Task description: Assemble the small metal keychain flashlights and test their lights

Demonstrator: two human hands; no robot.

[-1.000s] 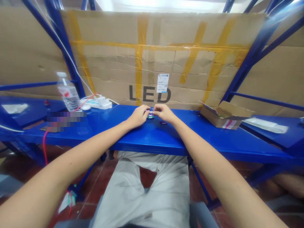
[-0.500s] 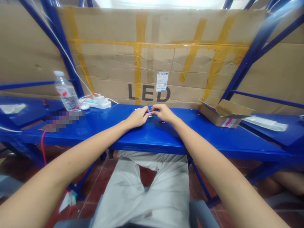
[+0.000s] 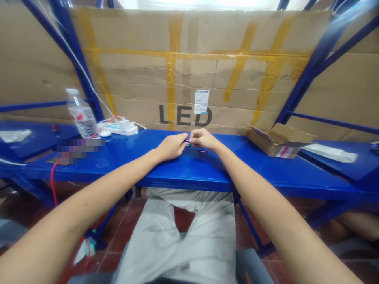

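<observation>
Over the blue table (image 3: pixel 189 169), my left hand (image 3: pixel 172 146) is closed, its thumb and fingers pinching one end of a small shiny purple piece (image 3: pixel 187 140). My right hand (image 3: pixel 202 139) pinches the other end with thumb and forefinger. The piece is too small and too covered by fingers to name its kind. Just under it shows a small green shiny piece (image 3: pixel 188 145), partly hidden by my hands. A purple metallic oval piece (image 3: pixel 203 151) lies on the table below my right hand, apart from it.
An open cardboard box (image 3: pixel 278 141) stands at the right, near a white packet (image 3: pixel 330 152). To the left are a water bottle (image 3: pixel 83 116), a power strip (image 3: pixel 120 128) with cables, and a blurred-out object (image 3: pixel 79 151). A tall cardboard sheet (image 3: pixel 142 86) backs the table.
My left thumb has shifted slightly up along the small purple piece, and the fingers have closed in. Both hands stay in nearly the same place; the purple oval piece still lies there.
</observation>
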